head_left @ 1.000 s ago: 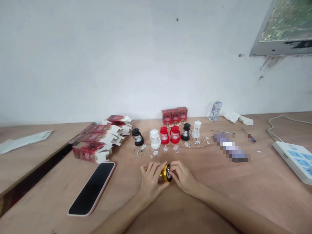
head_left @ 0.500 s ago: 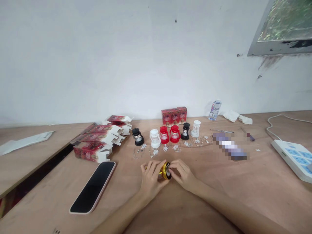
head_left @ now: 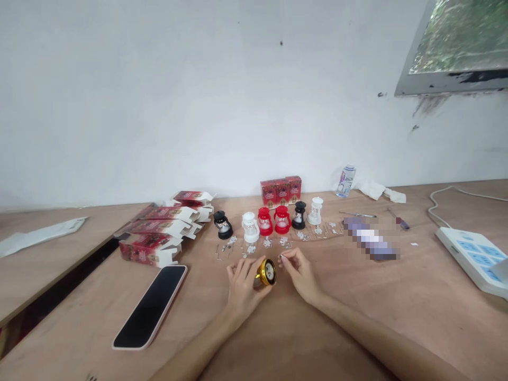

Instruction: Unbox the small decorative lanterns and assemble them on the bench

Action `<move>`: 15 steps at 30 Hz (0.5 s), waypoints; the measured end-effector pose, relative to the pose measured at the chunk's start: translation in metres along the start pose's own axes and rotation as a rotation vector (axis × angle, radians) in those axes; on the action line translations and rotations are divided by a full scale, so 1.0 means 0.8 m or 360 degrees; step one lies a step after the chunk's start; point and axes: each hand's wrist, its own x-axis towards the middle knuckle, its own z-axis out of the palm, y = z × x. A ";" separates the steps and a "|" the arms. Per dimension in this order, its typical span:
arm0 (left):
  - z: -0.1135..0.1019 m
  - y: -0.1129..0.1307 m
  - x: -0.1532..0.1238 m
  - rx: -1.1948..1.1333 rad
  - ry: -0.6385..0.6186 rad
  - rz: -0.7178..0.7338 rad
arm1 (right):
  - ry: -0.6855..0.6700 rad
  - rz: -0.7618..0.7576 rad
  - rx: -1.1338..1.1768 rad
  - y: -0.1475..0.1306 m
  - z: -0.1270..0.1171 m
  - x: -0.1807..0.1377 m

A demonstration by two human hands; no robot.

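Note:
My left hand (head_left: 245, 286) is wrapped round a gold lantern (head_left: 259, 276), tipped on its side so that its round base faces right. Inside the base sits a pale disc with small dark parts. Just right of it, my right hand (head_left: 300, 275) is apart from the lantern, thumb and fingertips pinched on a tiny item too small to name. Behind the hands stand upright lanterns: a black one (head_left: 223, 225), a white one (head_left: 251, 227), two red ones (head_left: 282, 220), another black one (head_left: 299, 215) and another white one (head_left: 316, 211). Small wire hooks and loose parts (head_left: 249, 248) lie before them.
Opened red boxes (head_left: 148, 248) are piled at left, with a phone (head_left: 151, 307) nearer. Three red boxes (head_left: 281, 192) stand by the wall. On the right are a bottle (head_left: 346, 181), tissues (head_left: 373, 190), tweezers (head_left: 357, 214), a blurred purple item (head_left: 369, 238) and a power strip (head_left: 476, 259).
My right hand has drawn away from the lantern's base to the right, pinching something tiny. The base's inside now shows, and the lantern has turned slightly toward me.

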 end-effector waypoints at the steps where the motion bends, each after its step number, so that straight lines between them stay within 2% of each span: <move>1: 0.000 -0.001 0.001 0.0009 0.0002 -0.0004 | 0.0024 0.0112 0.0110 0.001 0.001 0.002; 4: -0.003 -0.006 0.009 0.0045 0.0016 0.0033 | 0.0024 0.0493 0.0416 0.002 0.004 0.008; 8: -0.012 -0.009 0.032 0.0186 -0.0017 0.0255 | 0.0024 0.1083 0.0853 -0.003 0.010 0.013; 10: -0.015 -0.007 0.047 0.0291 -0.0098 0.0430 | 0.0020 0.1244 0.0922 -0.004 0.013 0.016; 15: -0.016 0.007 0.077 0.0467 -0.0240 0.0811 | -0.0004 0.1447 0.0950 -0.006 0.015 0.025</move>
